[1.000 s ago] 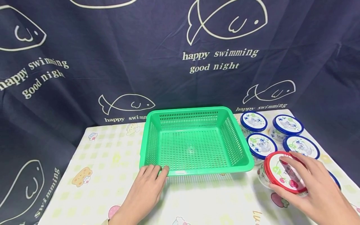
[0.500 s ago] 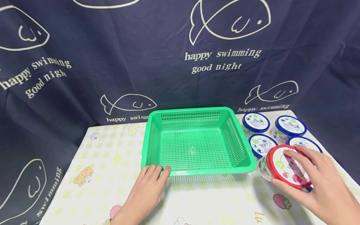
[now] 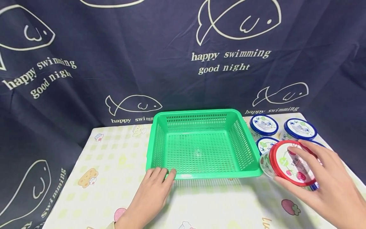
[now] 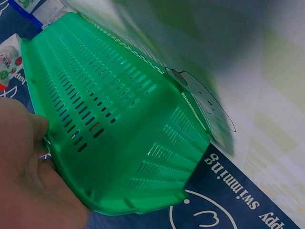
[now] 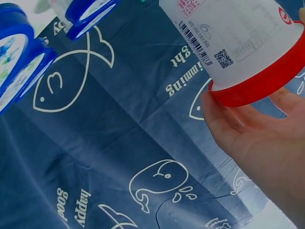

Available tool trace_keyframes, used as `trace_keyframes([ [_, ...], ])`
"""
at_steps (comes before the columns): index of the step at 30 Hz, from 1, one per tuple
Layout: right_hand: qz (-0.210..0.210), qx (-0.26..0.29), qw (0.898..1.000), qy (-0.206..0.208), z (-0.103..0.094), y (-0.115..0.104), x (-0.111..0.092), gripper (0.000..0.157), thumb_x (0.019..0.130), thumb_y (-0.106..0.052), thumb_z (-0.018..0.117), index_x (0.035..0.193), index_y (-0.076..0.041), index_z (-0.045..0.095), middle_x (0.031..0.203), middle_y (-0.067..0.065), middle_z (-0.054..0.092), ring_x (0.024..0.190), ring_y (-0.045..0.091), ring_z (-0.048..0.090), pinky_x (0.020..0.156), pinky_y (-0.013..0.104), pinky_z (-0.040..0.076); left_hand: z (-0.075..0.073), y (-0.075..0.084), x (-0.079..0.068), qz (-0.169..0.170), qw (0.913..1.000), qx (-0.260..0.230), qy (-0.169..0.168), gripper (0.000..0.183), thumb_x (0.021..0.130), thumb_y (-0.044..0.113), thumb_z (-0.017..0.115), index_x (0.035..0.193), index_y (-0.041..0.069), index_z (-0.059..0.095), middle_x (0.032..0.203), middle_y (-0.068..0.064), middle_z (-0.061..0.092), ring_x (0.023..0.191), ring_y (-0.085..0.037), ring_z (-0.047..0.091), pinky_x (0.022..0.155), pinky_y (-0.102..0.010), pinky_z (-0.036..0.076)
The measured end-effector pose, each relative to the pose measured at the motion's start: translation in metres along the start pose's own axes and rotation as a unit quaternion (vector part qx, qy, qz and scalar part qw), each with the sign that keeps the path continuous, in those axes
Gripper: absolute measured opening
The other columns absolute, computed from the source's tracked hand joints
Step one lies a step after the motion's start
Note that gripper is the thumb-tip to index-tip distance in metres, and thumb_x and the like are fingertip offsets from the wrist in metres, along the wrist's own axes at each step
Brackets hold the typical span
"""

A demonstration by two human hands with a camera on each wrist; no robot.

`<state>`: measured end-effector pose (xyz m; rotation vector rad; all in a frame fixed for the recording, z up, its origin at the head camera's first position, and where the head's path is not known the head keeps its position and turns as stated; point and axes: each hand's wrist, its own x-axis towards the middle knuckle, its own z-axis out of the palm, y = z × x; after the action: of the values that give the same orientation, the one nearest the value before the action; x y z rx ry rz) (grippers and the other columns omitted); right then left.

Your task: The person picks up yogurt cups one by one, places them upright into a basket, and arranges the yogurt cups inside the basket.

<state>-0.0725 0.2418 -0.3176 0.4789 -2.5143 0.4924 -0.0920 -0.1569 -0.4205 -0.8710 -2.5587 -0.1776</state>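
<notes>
A green plastic basket (image 3: 200, 175) with slotted walls stands on the table, nothing inside it. My left hand (image 3: 152, 194) grips its near rim at the left corner, fingers over the edge; the left wrist view shows the same hand (image 4: 33, 167) at the basket's wall (image 4: 95, 95). My right hand (image 3: 328, 181) holds a round tub with a red, cherry-printed lid (image 3: 293, 163), raised and tilted, close to the basket's right front corner. In the right wrist view, fingers (image 5: 224, 119) grip the red rim, and the white tub (image 5: 228, 43) shows a barcode.
Several blue-lidded tubs stand right of the basket, among them a back-left tub (image 3: 264, 124) and a back-right tub (image 3: 300, 128); the raised tub partly hides others. A checked tablecloth (image 3: 114, 165) covers the table. A dark blue fish-print curtain (image 3: 171, 63) hangs behind.
My right hand has raised the red-lidded tub and tilted it more. The left hand keeps its place on the basket's rim. The whole head view has shifted slightly.
</notes>
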Motion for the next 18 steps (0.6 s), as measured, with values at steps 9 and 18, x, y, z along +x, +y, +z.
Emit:
trace_keyframes([
  [9, -0.040, 0.017, 0.998, 0.040, 0.004, -0.004, 0.016, 0.087, 0.048, -0.055, 0.079, 0.116, -0.005, 0.059, 0.123, 0.020, 0.048, 0.107, 0.037, 0.040, 0.101, 0.019, 0.019, 0.000, 0.000, 0.000, 0.001, 1.0000, -0.003, 0.002, 0.036, 0.096, 0.027, 0.024, 0.116, 0.011, 0.050, 0.086, -0.002, 0.051, 0.077, -0.021, 0.044, 0.076, -0.036, 0.035],
  [18, 0.005, 0.026, 1.000, 0.004, 0.011, -0.010, 0.027, 0.086, 0.045, -0.038, 0.085, 0.121, -0.011, 0.056, 0.130, 0.014, 0.043, 0.117, 0.034, 0.036, 0.101, 0.017, 0.018, 0.000, -0.001, 0.001, 0.002, 1.0000, -0.005, 0.004, 0.037, 0.097, 0.027, 0.022, 0.115, 0.011, 0.050, 0.084, -0.002, 0.049, 0.075, -0.022, 0.043, 0.074, -0.036, 0.034],
])
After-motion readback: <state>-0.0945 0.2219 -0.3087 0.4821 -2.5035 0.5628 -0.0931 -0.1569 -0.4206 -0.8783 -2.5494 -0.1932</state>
